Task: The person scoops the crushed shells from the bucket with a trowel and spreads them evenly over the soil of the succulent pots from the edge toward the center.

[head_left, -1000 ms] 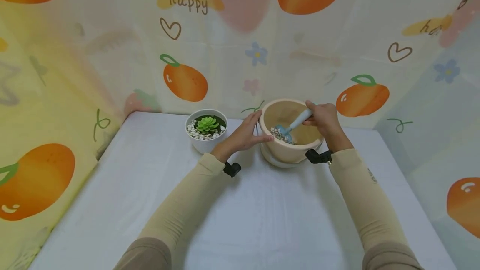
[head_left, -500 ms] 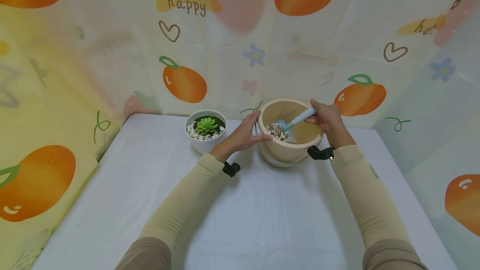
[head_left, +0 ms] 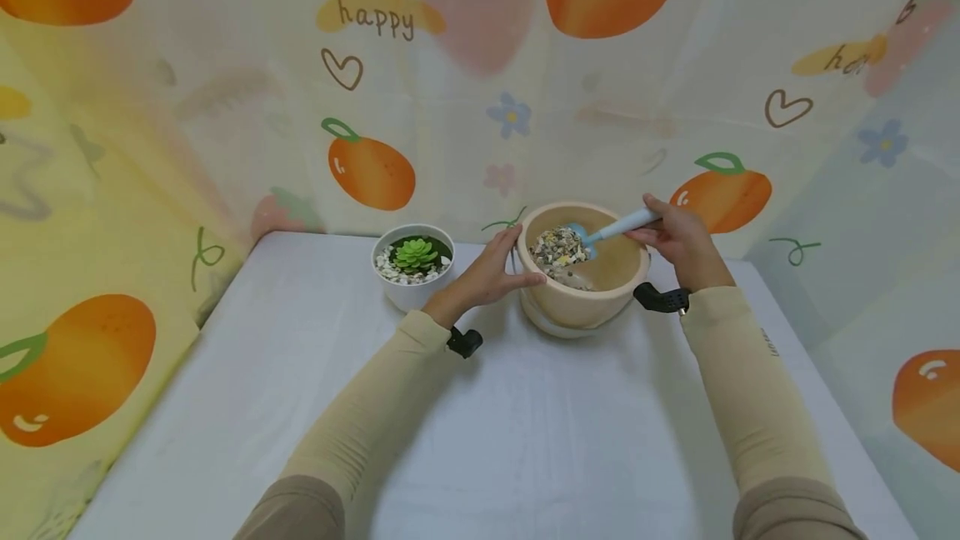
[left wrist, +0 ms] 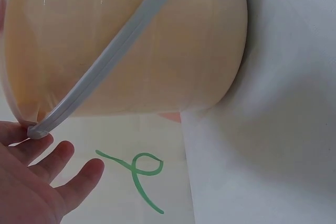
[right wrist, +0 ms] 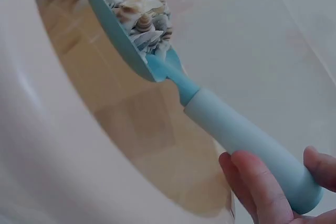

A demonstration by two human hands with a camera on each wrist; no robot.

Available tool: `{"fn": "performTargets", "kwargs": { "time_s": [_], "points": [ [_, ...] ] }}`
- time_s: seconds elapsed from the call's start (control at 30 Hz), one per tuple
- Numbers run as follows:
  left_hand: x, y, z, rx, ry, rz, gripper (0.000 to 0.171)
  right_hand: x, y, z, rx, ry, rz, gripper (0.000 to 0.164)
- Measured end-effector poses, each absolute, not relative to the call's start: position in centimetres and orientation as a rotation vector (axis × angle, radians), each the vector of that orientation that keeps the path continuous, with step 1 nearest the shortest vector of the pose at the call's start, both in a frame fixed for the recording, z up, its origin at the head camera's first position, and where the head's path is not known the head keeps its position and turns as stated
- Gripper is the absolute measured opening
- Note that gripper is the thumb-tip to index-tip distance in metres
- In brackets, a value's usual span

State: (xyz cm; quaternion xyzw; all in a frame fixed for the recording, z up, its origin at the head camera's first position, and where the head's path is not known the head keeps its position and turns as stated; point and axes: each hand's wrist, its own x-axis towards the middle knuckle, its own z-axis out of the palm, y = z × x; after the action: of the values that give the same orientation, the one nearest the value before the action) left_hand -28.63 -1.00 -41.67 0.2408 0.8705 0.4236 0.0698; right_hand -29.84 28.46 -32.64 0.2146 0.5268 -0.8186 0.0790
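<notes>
A beige bucket [head_left: 581, 308] stands toward the back of the table, its grey handle [left wrist: 107, 64] hanging down along the side. My left hand [head_left: 487, 272] rests against the bucket's left rim, thumb and fingers spread apart. In the left wrist view, fingertips touch the rim by the handle's end. With my right hand [head_left: 678, 242] I hold a light blue toy shovel [right wrist: 231, 124] by its thick pale grip. Small seashells [right wrist: 142, 17] are heaped on the shovel's blade, which is over the bucket's opening. More shells lie at the bottom of the bucket.
Left of the bucket stands a white pot [head_left: 408, 294] with a green succulent [head_left: 415, 253] and white pebbles. A white cloth covers the table [head_left: 525, 432]. A fruit-printed curtain [head_left: 450, 140] rises right behind the bucket and along both sides.
My right hand has moved right and lifted the shovel out of the shells; its blade now carries a heap of them. The left hand stays at the bucket's rim.
</notes>
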Motion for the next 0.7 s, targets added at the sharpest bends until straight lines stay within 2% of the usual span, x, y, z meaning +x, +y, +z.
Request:
{"fn": "performTargets", "kwargs": {
  "time_s": [0.43, 0.7],
  "points": [
    [-28.8, -1.0, -41.5, 0.744, 2.631, 1.290, 0.102, -29.0, 28.8, -33.2, 0.731, 1.612, -2.617, 0.027],
    [-28.6, -1.0, -41.6, 0.735, 2.622, 1.293, 0.102, -28.3, 29.5, -33.7, 0.668, 1.520, -2.655, 0.023]
  ]
}}
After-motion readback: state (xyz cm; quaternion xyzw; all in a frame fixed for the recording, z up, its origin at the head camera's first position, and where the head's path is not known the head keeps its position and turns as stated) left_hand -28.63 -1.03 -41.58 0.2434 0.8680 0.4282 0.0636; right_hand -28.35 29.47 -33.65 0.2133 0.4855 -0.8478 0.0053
